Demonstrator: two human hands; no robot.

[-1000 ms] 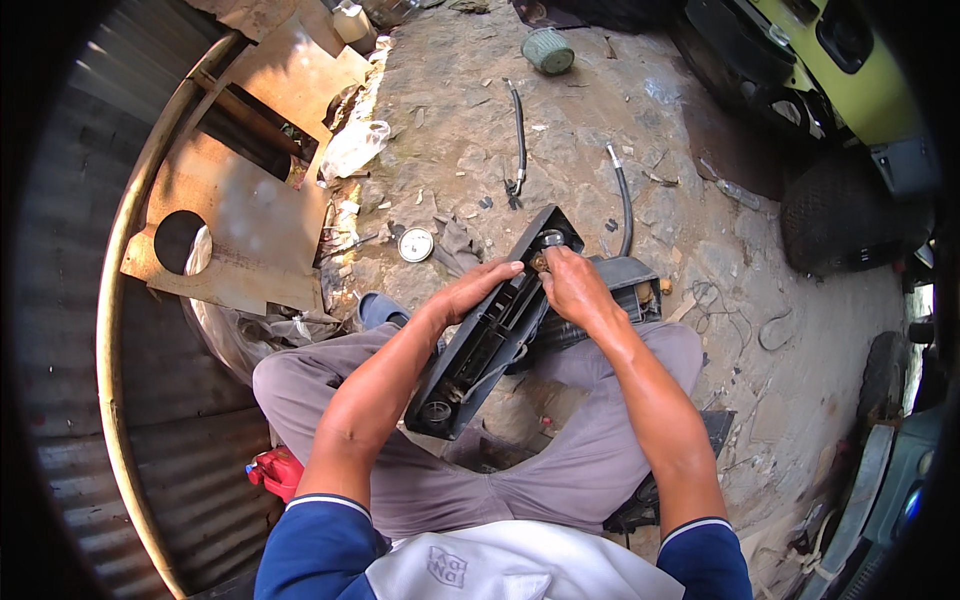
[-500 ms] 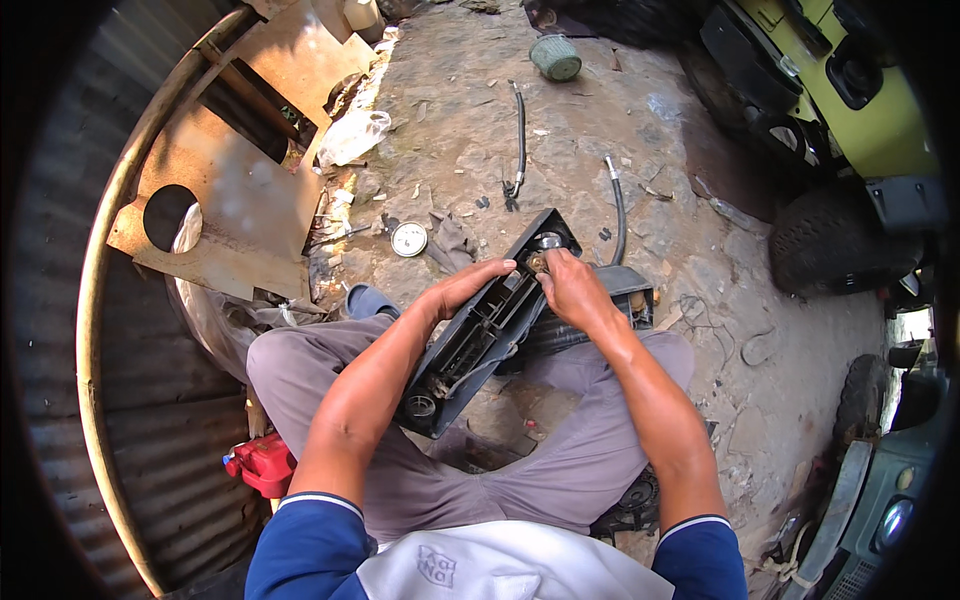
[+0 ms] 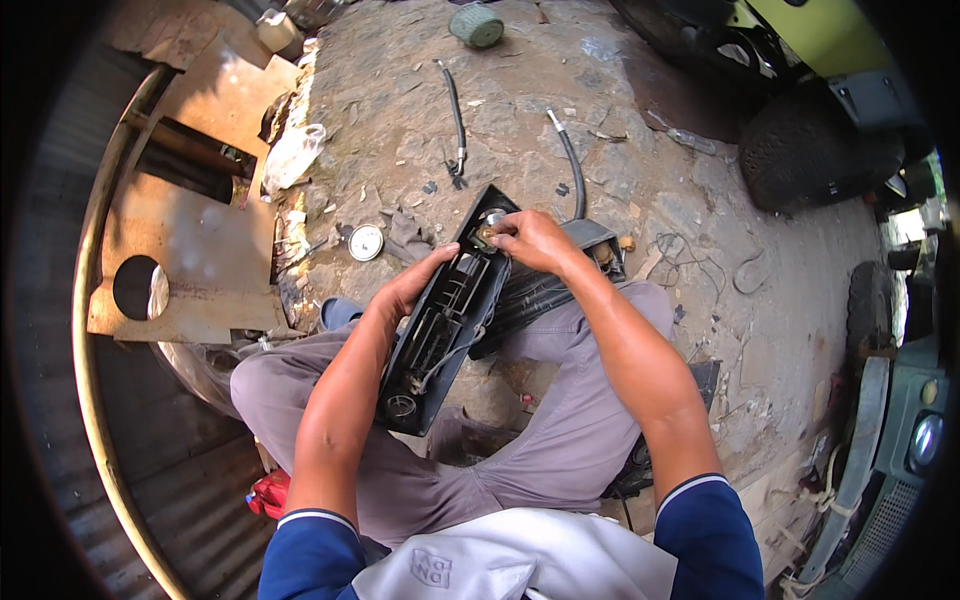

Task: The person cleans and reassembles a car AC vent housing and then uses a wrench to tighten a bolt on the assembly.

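Note:
A long, open black plastic housing [image 3: 405,382] lies tilted across my lap, its far end pointing away and slightly right. Inside it run a slatted inner frame and a thin cable [image 3: 460,348] along the right side, with a round fitting [image 3: 400,405] at the near end. My left hand [image 3: 415,277] grips the housing's left rim, fingers mostly out of sight beneath. At the far end, the fingers of my right hand [image 3: 537,243] pinch a small round metal part [image 3: 490,229]; its lower portion is hard to make out. A second black casing [image 3: 540,292] rests behind, by my right leg.
Two black hoses [image 3: 455,115] [image 3: 568,150], a round white-faced gauge [image 3: 366,242], a grey rag [image 3: 408,237] and a green cylindrical container [image 3: 476,25] lie on the stone floor. A rusty panel [image 3: 200,250] leans at left; vehicle parts and a tyre [image 3: 815,150] stand at right.
My right hand has turned outward, uncovering the metal part at its fingertips. My left fingertips have drawn back toward the left rim. The cable inside the housing shows more; the whole view has shifted.

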